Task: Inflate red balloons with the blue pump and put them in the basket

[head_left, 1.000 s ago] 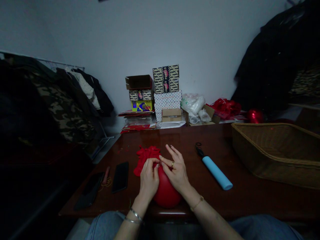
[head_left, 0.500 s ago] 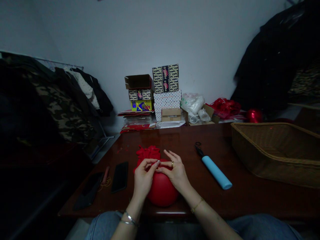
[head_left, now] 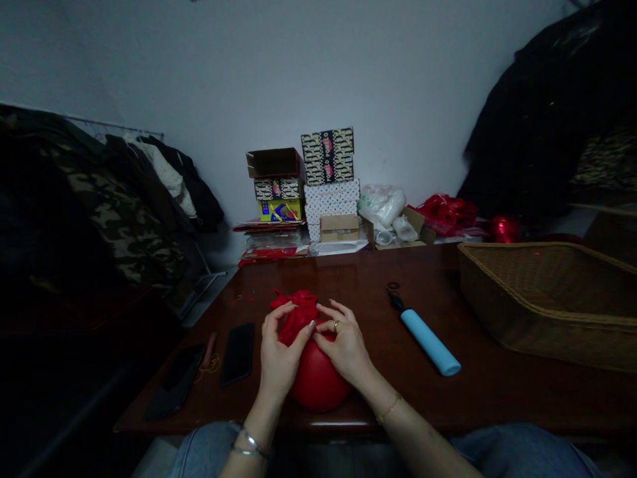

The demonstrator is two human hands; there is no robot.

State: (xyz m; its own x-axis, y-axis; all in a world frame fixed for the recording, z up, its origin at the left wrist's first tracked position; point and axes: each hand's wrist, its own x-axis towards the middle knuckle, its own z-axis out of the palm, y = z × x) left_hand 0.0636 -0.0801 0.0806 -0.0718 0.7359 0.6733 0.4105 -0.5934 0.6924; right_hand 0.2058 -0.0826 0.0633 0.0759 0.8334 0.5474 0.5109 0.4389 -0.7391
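A round, inflated red balloon (head_left: 320, 382) rests at the table's front edge, below and between my hands. With thumb and index finger, my right hand (head_left: 347, 346) pinches the balloon's neck; its other fingers stretch forward. My left hand (head_left: 277, 355) is beside the neck, fingers spread forward and apart from the thumb. Its thumb tip reaches the neck, near my right fingertips. The neck itself is mostly covered by the fingers. Just beyond, partly behind my left hand, lies a heap of limp red balloons (head_left: 301, 305).
A blue hand pump (head_left: 430, 342) lies to the right, near a wicker basket (head_left: 527, 325). On the left are a black phone (head_left: 237, 353), a dark flat object (head_left: 175, 382) and a brownish stick with yellow string (head_left: 209, 350). Stacked boxes (head_left: 331, 199) stand behind the table (head_left: 388, 265).
My left index finger has moved away from the thumb, and the left hand has shifted slightly left and spread. My right hand keeps its pinch at the balloon's neck.
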